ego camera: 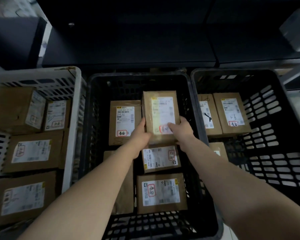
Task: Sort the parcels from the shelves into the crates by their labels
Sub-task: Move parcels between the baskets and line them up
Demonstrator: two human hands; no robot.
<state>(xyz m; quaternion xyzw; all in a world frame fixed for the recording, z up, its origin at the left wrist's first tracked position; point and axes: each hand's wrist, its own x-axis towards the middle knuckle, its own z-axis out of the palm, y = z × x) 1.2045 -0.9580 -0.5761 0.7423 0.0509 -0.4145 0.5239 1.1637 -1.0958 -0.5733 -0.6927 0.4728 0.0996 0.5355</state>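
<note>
A brown cardboard parcel (160,111) with a white label and a red-circled mark is held over the middle black crate (139,77). My left hand (141,131) grips its lower left edge and my right hand (182,129) grips its lower right corner, thumb on the label. Below it in the same crate lie several labelled parcels, one at the far left (124,121), one under my wrists (160,158) and one nearest me (161,193).
A white crate (73,104) on the left holds several labelled parcels. A second black crate (267,118) on the right holds three parcels along its far and left side. Dark shelving (128,40) runs behind all the crates.
</note>
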